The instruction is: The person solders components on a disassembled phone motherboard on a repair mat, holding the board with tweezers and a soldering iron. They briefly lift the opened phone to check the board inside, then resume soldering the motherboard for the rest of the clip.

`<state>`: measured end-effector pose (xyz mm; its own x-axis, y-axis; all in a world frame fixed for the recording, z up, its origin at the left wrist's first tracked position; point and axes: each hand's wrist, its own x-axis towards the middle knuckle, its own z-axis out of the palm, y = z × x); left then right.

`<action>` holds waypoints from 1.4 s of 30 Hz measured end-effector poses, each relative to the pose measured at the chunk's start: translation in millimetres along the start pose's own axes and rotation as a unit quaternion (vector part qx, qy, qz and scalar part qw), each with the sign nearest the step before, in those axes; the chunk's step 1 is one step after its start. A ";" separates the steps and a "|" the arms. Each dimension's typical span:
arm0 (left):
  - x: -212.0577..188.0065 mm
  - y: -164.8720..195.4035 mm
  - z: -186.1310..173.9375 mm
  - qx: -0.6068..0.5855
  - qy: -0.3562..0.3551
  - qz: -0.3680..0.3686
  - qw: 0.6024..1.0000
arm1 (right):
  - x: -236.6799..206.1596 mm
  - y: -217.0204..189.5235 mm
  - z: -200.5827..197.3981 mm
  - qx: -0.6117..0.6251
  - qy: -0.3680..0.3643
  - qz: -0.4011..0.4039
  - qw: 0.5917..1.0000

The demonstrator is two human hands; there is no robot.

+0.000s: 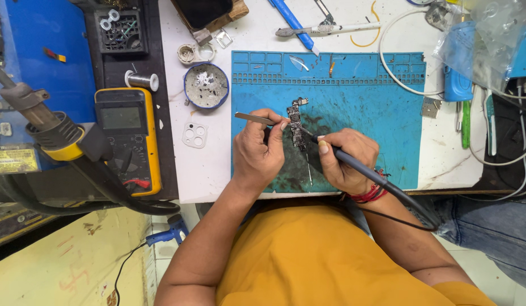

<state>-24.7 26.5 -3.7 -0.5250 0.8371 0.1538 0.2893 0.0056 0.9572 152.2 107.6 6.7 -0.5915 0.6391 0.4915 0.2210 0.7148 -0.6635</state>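
A small dark circuit board (297,118) lies on the blue work mat (376,113). My left hand (257,152) grips metal tweezers (253,117) whose handle end juts out to the left, and its fingers rest beside the board. My right hand (345,160) holds a black soldering iron (353,165) like a pen, with its tip on the board's lower part. The iron's black cable runs back past my wrist to the right.
A yellow multimeter (127,136) and a hot air gun (42,122) sit at the left. A round tin (206,85), a white camera frame (194,135) and a solder spool (141,80) lie left of the mat. Cables, blue tools and a toothbrush (325,28) crowd the back and right.
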 end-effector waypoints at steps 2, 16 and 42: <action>-0.3 -0.9 0.6 -0.021 0.000 -0.015 1.000 | -1.7 0.8 -1.4 0.004 0.005 0.007 1.000; 0.8 -0.7 1.3 0.012 -0.010 0.029 0.999 | -0.3 -0.3 0.1 -0.004 0.000 0.011 1.000; 1.7 0.1 1.8 0.027 -0.007 0.033 0.999 | 0.3 2.5 -0.1 -0.009 0.000 0.017 1.000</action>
<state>-24.1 29.0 -3.7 -0.4931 0.8438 0.2118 0.3650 -0.0203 0.9308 152.6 109.7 5.3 -0.5832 0.6634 0.4688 0.2549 0.6974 -0.6698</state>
